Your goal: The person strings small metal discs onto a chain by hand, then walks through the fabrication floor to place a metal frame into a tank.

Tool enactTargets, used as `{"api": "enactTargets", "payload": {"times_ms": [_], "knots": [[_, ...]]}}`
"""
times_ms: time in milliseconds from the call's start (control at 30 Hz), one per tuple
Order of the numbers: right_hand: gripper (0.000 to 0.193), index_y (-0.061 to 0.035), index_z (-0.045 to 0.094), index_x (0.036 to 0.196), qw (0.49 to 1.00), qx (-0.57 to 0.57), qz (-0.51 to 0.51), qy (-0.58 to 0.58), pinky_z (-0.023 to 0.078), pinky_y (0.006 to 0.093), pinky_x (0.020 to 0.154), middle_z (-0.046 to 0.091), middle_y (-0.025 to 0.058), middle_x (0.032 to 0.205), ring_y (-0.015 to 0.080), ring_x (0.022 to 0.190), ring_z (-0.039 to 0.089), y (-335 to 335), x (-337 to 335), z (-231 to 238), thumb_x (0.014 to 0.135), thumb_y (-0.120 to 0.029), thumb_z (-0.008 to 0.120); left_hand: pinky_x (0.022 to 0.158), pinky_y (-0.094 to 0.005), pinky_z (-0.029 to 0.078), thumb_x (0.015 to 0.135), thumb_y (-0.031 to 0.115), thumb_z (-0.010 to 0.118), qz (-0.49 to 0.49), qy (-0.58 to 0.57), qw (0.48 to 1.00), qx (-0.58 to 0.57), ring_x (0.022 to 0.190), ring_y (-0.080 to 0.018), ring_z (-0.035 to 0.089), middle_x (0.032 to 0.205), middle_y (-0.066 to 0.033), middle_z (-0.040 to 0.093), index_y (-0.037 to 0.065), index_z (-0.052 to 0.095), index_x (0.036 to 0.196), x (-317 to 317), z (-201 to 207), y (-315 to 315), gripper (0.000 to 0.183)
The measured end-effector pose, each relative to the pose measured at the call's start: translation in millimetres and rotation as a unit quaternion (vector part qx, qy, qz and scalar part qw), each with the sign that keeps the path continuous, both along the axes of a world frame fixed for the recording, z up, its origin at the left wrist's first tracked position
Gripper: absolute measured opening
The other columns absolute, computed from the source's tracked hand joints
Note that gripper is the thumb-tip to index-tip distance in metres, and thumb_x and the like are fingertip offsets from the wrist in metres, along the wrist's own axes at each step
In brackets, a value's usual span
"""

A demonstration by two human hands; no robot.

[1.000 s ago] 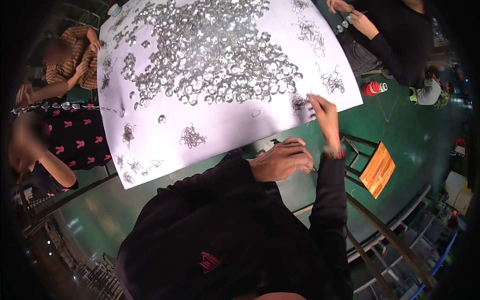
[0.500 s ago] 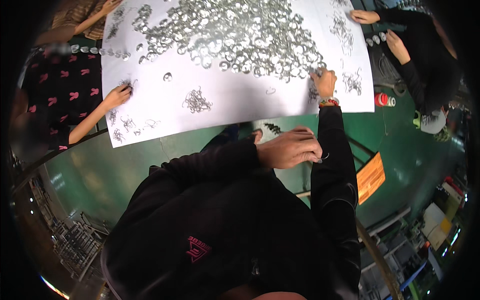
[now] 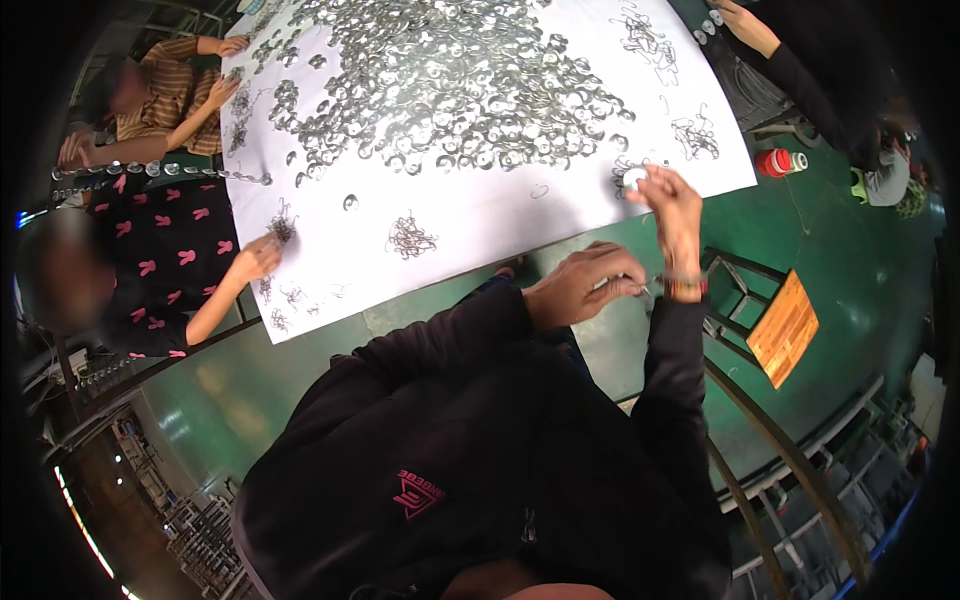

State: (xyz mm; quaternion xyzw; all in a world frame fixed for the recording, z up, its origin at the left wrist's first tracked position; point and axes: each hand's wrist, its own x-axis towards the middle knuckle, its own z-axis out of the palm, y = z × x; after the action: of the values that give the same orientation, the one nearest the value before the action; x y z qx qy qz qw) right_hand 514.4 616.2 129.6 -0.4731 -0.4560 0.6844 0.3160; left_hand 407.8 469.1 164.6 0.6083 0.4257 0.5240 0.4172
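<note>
My right hand (image 3: 676,205), with a beaded bracelet at the wrist, pinches a shiny round disc (image 3: 634,179) above the table's near right edge. Close to that wrist, my left hand (image 3: 588,285) is closed, thumb and fingertips pressed together on a small wire hook (image 3: 645,289), of which little shows. A large heap of shiny discs (image 3: 480,120) covers the middle and far part of the white table (image 3: 480,215). Beside my right fingers lies a pile of dark wire hooks (image 3: 620,180), partly hidden by the hand.
More hook piles (image 3: 411,236) lie along the table. A co-worker's hand (image 3: 258,258) touches hooks at left; another person's hand (image 3: 750,27) works at far right. A wooden-topped stool (image 3: 784,330) and a red container (image 3: 772,163) stand on the green floor at right.
My right hand has drawn back from the heap's edge toward me and now holds a disc. My left hand stays closed at nearly the same place. The view has shifted and tilted.
</note>
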Motion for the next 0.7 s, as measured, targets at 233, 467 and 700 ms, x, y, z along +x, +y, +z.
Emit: {"api": "enactTargets", "payload": {"times_ms": [233,467,700], "knots": [[0.023,0.0067,0.059,0.097,0.987,0.119,-0.107,-0.015,0.05,0.0227,0.067,0.064,0.0124,0.085,0.014,0.073,0.061,-96,64,73,0.074,0.008,0.062,0.074,-0.0308,0.045,0.083,0.01,0.059,0.0,-0.007,0.998,-0.067,0.085,-0.0181,0.059,0.087,-0.0083,0.058,0.002,0.051,0.092,16,8,15,0.014],[0.023,0.0065,0.059,0.097,0.963,0.109,-0.225,0.098,0.048,0.0219,0.06,0.063,0.0137,0.085,0.0126,0.071,0.059,-106,68,74,0.074,0.009,0.062,0.079,-0.0313,0.045,0.081,0.006,0.06,-0.036,0.002,0.997,-0.073,0.092,-0.0194,0.059,0.09,-0.0072,0.058,0.002,0.045,0.097,27,5,23,0.022],[0.026,0.0088,0.055,0.099,0.941,0.143,-0.29,0.099,0.051,0.0259,0.062,0.061,0.0179,0.088,0.0173,0.068,0.06,-116,61,62,0.074,0.011,0.061,0.072,-0.0328,0.047,0.082,0.011,0.06,-0.017,0.015,0.999,-0.048,0.087,-0.019,0.061,0.093,-0.009,0.06,0.001,0.045,0.103,25,-5,34,0.028]]}}
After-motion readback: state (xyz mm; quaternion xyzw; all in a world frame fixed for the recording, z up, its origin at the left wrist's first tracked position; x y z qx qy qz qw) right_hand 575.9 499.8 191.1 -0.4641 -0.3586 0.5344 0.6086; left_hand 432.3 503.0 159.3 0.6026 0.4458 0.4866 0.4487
